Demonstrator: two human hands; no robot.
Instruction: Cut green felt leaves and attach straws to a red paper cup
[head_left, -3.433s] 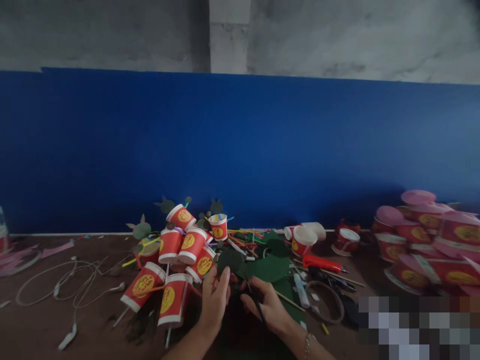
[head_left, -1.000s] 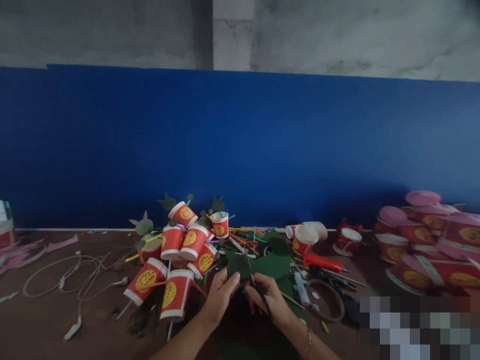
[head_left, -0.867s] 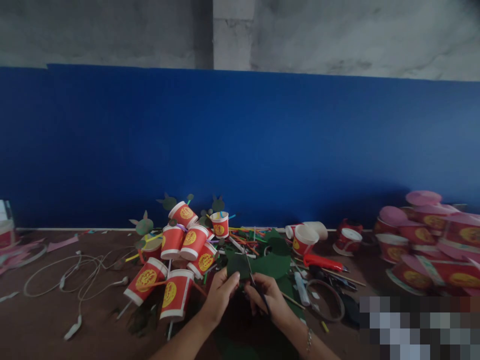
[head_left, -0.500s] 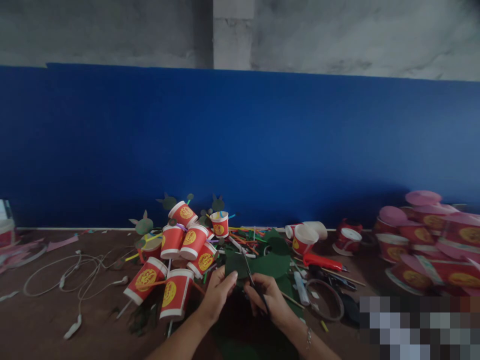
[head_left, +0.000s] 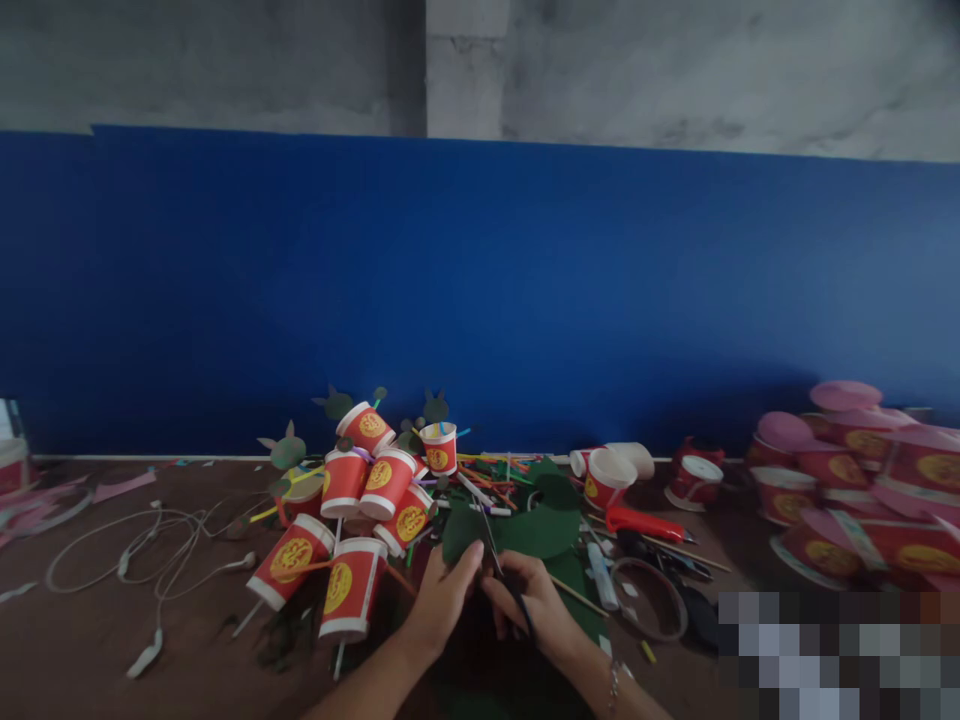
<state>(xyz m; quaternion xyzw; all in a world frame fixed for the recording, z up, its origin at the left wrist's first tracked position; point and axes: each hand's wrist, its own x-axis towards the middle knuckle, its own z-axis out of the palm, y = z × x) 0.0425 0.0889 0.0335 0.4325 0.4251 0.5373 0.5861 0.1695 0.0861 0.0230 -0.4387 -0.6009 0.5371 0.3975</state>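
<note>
Between thumb and fingers, my left hand (head_left: 448, 592) pinches a small piece of dark green paper (head_left: 459, 530). My right hand (head_left: 525, 597) grips black-handled scissors (head_left: 491, 545), whose blades point up and lie at the right edge of that piece. A larger dark green sheet (head_left: 551, 528) with curved cut edges lies just behind and to the right of my hands. To the left, close to my left hand, red and white paper cups (head_left: 352, 590) are piled up, several with sticks, coloured strips and dark green animal-head cutouts.
Coloured pens and strips (head_left: 495, 470) lie behind my hands. At right are a red utility knife (head_left: 649, 524), a glue stick (head_left: 602, 577), a tape ring (head_left: 660, 600) and cups with pink discs (head_left: 847, 450). White earphones (head_left: 161, 560) spread at left; a blue panel (head_left: 480, 290) stands behind.
My left hand has shifted slightly right and turned the green piece, whose outline now looks rounder. The scissors have moved slightly left along with my right hand.
</note>
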